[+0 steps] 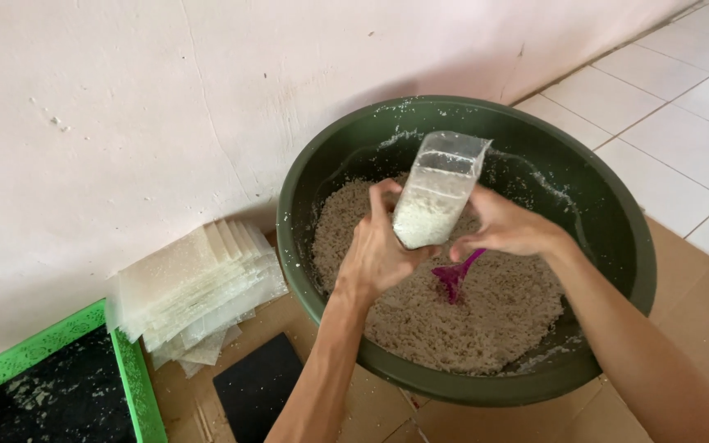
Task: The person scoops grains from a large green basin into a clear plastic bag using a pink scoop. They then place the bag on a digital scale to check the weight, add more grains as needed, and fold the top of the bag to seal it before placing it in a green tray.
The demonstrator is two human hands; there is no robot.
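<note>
**Hands holding part-filled bag over basin**

Both hands are gripping a clear plastic bag (436, 193) above the green basin (625, 205). Left hand (379, 254) is wrapping around the bag's lower end, fingers closed on it; right hand (506, 226) is pinching its side, likely steadying it upright so the white grains are settling down. Purple scoop (455, 277) is sticking into the grain mound (469, 312) just below, within easy reach. Stack of empty bags (194, 287) is lying on the floor by the wall, beside a green tray (137, 385).
</note>
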